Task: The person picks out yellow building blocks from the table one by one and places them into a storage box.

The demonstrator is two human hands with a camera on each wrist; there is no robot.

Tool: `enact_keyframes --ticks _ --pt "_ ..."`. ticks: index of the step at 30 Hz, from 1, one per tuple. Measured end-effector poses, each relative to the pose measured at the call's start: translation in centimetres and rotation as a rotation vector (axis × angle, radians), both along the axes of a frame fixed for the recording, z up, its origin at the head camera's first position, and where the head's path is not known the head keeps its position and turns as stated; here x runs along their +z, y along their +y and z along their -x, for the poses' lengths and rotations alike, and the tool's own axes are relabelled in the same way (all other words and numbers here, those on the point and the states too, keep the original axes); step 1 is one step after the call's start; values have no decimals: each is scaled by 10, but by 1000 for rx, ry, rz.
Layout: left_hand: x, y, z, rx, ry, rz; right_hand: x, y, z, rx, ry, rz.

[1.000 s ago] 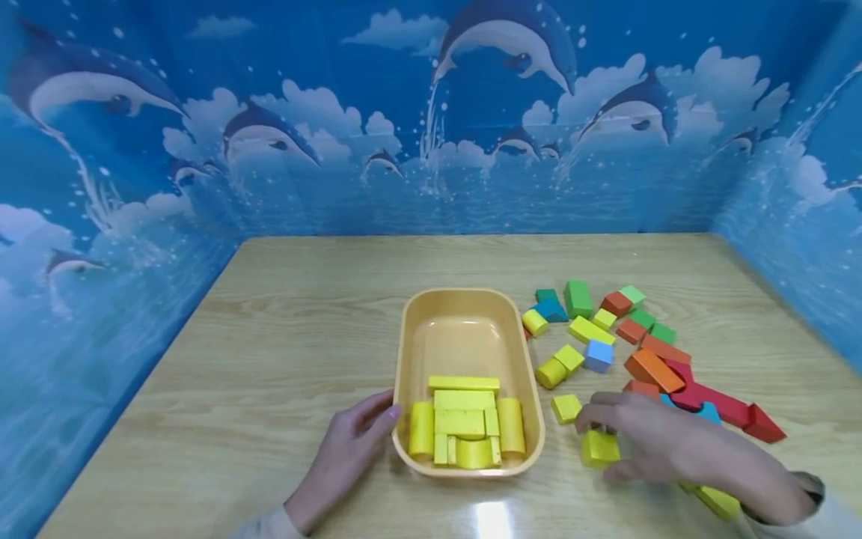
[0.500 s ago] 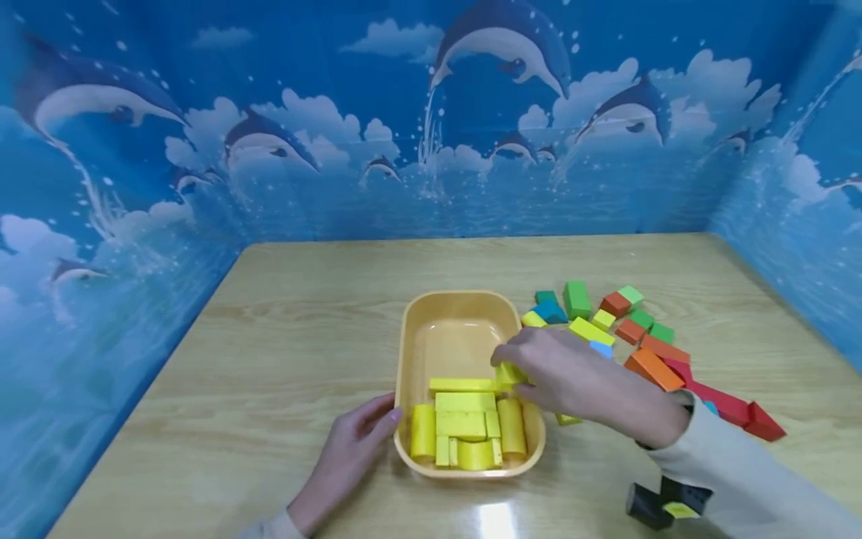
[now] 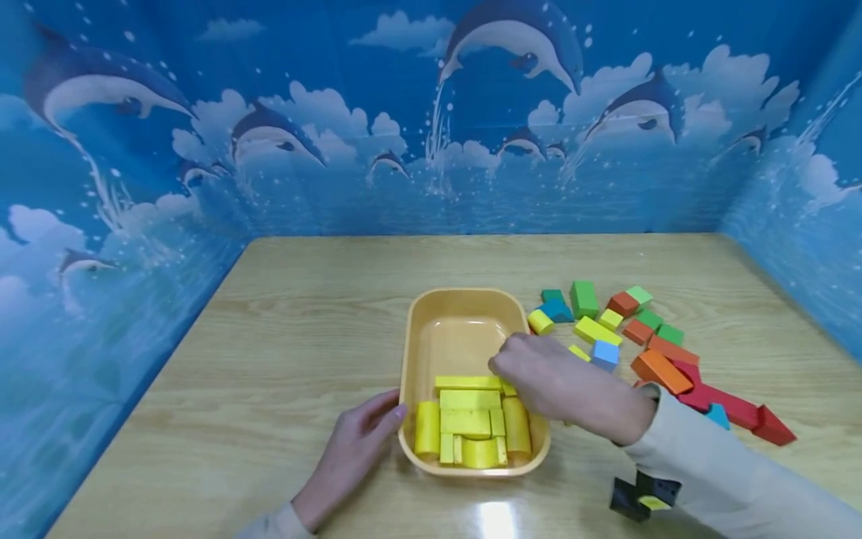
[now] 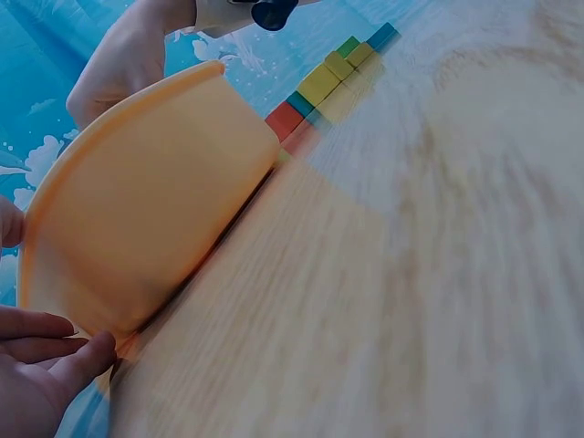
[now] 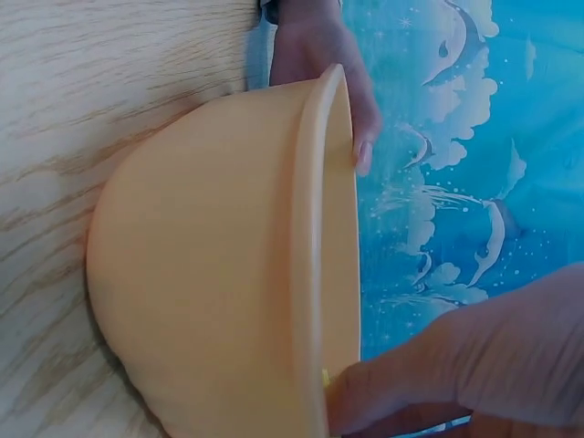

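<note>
A tan plastic bin (image 3: pixel 471 296) stands in the middle of the table, with yellow wooden blocks (image 3: pixel 465 421) packed closely in its near half. My left hand (image 3: pixel 357 453) holds the bin's left side, thumb at the rim and other fingers against the outer wall, as the left wrist view (image 4: pixel 41 374) shows from low down. Over the right rim reaches my right hand (image 3: pixel 545 378), fingers curled down into the bin. It holds a yellow block (image 3: pixel 509 390) beside the end of the long yellow bar (image 3: pixel 468 382); the hand covers most of that block.
Loose coloured blocks lie right of the bin: green (image 3: pixel 584 299), yellow (image 3: pixel 598 332), blue (image 3: pixel 604 355), orange (image 3: pixel 661 370) and red (image 3: pixel 734 405) ones among them. A dark wrist device (image 3: pixel 643 495) hangs at the right sleeve. Dolphin-printed sheets enclose the table's back and sides.
My right hand has picked up a yellow block from the table at the right, carried it left over the rim and lowered it into the bin. The left hand stays at the bin's side.
</note>
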State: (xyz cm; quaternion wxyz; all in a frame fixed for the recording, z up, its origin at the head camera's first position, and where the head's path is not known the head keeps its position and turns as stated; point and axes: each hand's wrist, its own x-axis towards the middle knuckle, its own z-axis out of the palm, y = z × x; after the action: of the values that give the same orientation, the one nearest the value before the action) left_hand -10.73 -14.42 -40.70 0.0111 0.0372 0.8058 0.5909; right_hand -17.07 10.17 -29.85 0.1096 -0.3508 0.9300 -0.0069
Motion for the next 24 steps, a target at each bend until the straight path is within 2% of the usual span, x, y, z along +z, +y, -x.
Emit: enact_keyframes --ticks 8,11,14,21,24 --pt "2 0 -1 0 -9 -7 -5 8 5 -7 -35 102" --pt "2 1 -1 -6 -16 -12 -6 11 7 5 -16 93" --pt "3 1 0 -9 -15 -13 -2 9 4 13 14 34" --pt "3 0 1 -11 -6 -7 4 -12 -6 94 160 -163" --pt "2 1 1 -17 -11 -21 2 -18 -7 82 157 -216"
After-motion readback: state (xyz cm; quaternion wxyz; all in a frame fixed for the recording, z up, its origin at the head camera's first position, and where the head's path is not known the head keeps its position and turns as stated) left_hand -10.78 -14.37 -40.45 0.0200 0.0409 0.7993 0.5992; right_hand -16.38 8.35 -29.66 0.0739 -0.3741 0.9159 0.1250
